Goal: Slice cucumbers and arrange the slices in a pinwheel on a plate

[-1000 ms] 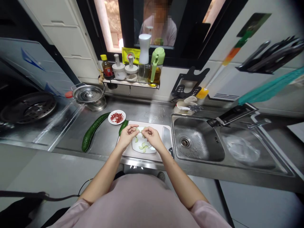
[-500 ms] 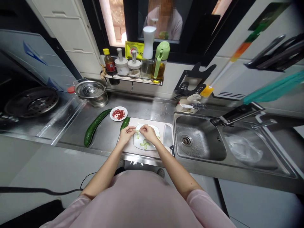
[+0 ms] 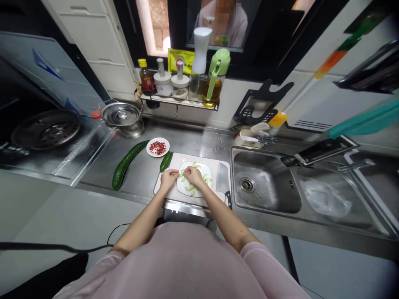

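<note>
Stainless-steel worktop [image 3: 193,139] beneath a dark window frame [image 3: 177,25]. Centre: a pale cutting board [image 3: 171,196] bearing a white, rounded-square plate [image 3: 204,170] with a thin dark edge line. On the plate, thin green-edged slices [image 3: 192,190] lie in curved, fan-like clusters toward its far, right, near and left sides. The left hand [image 3: 169,178] is at the plate's left edge, thumb and fingers drawn together; the right hand [image 3: 192,175] extends over the plate, its fingertips likewise bunched. Both sets of fingertips face each other at the left cluster with a narrow gap between them; whether either grips a slice cannot be told. Right of the plate, a knife [image 3: 222,177] lies on the board, black handle toward the near edge. At the board's far left corner: a short cucumber piece [image 3: 166,162] and, just beyond, a small white dish [image 3: 148,148] of red pieces [image 3: 158,148]. Farther left, a long, curved cucumber [image 3: 126,167] rests on the worktop, one end near the dish. Right: a metal sink [image 3: 280,187].
</note>
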Tool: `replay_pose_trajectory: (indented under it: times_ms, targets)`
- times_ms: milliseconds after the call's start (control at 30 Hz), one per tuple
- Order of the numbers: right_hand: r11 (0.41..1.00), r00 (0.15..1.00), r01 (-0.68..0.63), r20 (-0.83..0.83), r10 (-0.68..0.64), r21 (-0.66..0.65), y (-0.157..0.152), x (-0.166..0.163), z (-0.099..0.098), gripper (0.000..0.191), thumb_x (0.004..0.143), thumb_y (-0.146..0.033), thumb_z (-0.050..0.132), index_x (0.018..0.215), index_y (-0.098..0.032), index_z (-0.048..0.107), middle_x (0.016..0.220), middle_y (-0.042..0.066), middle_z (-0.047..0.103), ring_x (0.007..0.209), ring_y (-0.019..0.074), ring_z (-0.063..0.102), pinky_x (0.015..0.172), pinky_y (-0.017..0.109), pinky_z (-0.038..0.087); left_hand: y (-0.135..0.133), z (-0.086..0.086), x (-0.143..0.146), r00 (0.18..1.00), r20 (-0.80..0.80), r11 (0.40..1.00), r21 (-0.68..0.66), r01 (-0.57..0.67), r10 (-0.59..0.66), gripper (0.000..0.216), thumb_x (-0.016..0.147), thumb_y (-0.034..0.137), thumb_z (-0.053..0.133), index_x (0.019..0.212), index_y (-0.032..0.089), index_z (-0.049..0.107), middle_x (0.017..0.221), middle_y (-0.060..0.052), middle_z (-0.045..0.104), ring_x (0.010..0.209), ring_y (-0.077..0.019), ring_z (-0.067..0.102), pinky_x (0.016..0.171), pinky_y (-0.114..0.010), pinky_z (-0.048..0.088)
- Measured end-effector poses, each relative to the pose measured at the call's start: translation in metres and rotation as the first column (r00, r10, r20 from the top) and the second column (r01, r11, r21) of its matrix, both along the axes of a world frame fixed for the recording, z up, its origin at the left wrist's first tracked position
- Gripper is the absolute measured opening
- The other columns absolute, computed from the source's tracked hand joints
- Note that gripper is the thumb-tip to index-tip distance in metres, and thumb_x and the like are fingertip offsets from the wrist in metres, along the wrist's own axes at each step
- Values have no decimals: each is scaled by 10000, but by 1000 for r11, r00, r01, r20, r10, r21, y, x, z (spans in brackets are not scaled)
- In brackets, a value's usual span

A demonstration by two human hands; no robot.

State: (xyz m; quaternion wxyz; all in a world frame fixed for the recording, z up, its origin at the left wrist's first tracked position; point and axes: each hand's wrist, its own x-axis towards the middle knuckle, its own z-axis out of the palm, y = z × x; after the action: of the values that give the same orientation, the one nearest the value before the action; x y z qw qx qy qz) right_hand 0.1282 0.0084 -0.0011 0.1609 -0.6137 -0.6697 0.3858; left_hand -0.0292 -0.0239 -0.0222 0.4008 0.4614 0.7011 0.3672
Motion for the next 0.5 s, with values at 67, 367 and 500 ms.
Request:
replay_pose_trajectory:
  times_ms: [67, 367, 500]
  targets:
    - [1000, 1000, -7, 23, 7, -5, 2, 0, -1, 88, 780, -235, 597, 821, -180, 652, 761, -7, 646, 673, 107, 546, 593, 196, 343, 0, 0, 0, 999, -42, 1000, -12, 12, -13, 208, 674, 225, 656, 847, 139, 732, 757, -50, 718, 675, -135, 624, 687, -246, 476]
    - [999, 988, -41, 151, 41, -2, 2, -2, 4, 64, 813, -240, 598, 847, -198, 632, 791, -2, 645, 690, 114, 543, 578, 206, 311, 0, 7, 0, 986, -159, 999, -12, 42, -44, 179, 694, 196, 642, 841, 153, 735, 728, -41, 712, 669, -146, 624, 683, -251, 465]
    - [998, 978, -62, 199, 60, 3, 1, -4, 7, 57, 825, -237, 594, 854, -200, 627, 809, 7, 651, 703, 120, 550, 577, 212, 304, -1, 9, 0, 982, -182, 998, -16, 56, -58, 177, 704, 224, 648, 848, 160, 730, 717, -35, 701, 687, -152, 626, 687, -253, 456]
